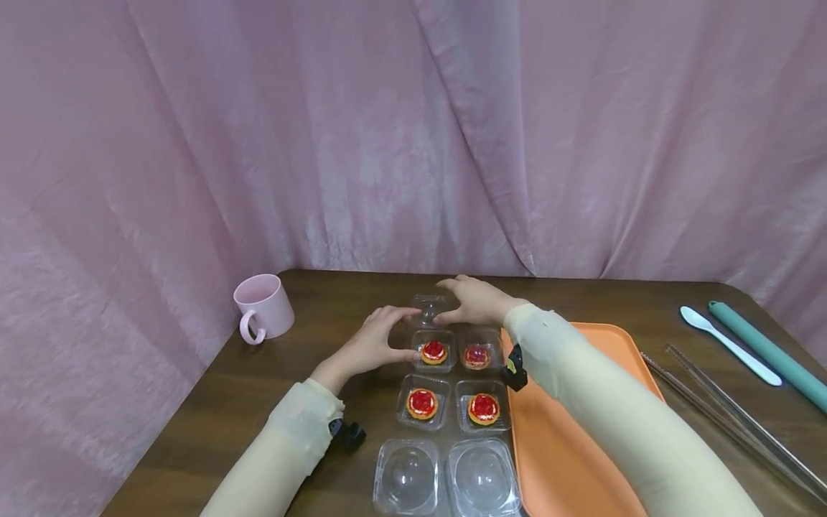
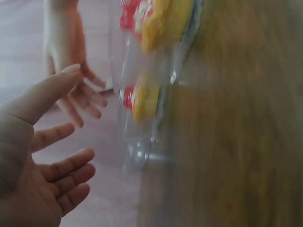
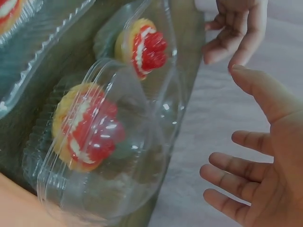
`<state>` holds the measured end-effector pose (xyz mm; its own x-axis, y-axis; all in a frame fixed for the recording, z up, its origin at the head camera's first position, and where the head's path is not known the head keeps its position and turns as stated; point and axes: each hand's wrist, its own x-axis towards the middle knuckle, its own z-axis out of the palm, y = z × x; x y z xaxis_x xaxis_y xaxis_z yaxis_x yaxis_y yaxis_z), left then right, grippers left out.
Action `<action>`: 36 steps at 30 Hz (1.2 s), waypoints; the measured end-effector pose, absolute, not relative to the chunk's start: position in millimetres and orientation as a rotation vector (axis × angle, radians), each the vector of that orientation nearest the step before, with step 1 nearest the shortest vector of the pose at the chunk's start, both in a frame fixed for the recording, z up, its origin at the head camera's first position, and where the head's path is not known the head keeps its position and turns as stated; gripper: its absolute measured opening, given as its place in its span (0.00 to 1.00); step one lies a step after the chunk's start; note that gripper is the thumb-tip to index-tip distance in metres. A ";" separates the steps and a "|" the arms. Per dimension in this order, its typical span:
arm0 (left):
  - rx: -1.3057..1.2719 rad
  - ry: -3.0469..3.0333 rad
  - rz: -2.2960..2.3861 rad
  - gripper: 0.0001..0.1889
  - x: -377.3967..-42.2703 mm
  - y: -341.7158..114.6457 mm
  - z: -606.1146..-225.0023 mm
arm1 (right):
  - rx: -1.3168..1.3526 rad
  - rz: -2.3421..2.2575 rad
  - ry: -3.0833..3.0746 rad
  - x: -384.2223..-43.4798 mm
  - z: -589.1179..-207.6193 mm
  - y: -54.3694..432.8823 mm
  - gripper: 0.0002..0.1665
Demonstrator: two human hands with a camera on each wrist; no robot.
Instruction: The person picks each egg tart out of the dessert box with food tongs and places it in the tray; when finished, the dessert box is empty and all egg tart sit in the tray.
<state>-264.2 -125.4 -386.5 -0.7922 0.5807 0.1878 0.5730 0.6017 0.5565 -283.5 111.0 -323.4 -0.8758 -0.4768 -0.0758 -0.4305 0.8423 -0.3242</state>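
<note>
My left hand [image 1: 371, 343] is beside the back left clear plastic box, which holds a red-topped tart [image 1: 434, 352]. Its fingers are spread, with nothing between them in the left wrist view. Above that box's raised clear lid [image 1: 426, 307], my right hand [image 1: 479, 301] hovers with fingers apart and holds nothing. To the right, a domed lid [image 3: 142, 161] covers another tart [image 3: 87, 127]; whether it is fastened cannot be told. Nearer me, two boxes hold tarts, left [image 1: 422, 404] and right [image 1: 483, 409], with their clear lids [image 1: 407, 475] folded back towards me.
An orange tray [image 1: 568, 445] lies right of the boxes, under my right forearm. Metal tongs [image 1: 730, 409], a pale blue spatula [image 1: 730, 345] and a green rolling pin [image 1: 769, 352] lie further right. A pink mug [image 1: 268, 305] stands at the table's left edge. Pink curtains [image 1: 388, 143] hang behind.
</note>
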 end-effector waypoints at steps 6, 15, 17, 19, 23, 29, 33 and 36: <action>1.049 2.910 0.873 0.40 -253.8 -110.3 -370.6 | -0.796 -0.476 2.872 -268.0 -314.2 119.2 0.46; 1.122 2.914 0.707 0.42 -257.6 -85.5 -357.7 | -0.827 -0.505 2.897 -248.6 -311.7 144.7 0.44; 1.133 2.907 0.656 0.42 -259.0 -80.8 -356.9 | -0.821 -0.513 2.896 -245.4 -312.7 148.3 0.45; 1.136 2.900 0.602 0.43 -260.1 -76.3 -356.0 | -0.821 -0.508 2.904 -242.5 -314.9 151.6 0.45; 1.145 2.894 0.471 0.44 -261.9 -68.6 -355.6 | -0.841 -0.470 2.925 -238.2 -322.0 155.3 0.42; 1.168 2.883 0.298 0.44 -264.5 -56.0 -359.2 | -0.885 -0.370 2.957 -234.8 -336.6 155.8 0.37; 1.157 2.893 0.256 0.43 -264.6 -48.7 -363.0 | -0.942 -0.339 2.985 -234.5 -344.8 154.1 0.37; 1.145 2.900 0.226 0.42 -264.8 -45.4 -365.0 | -0.950 -0.329 2.999 -235.0 -349.3 153.0 0.38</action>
<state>-264.8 -45.4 -365.0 -0.7317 0.6805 0.0386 0.6782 0.7214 0.1400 -235.0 153.0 -349.3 -0.8194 -0.5672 0.0825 -0.5716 0.7981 -0.1906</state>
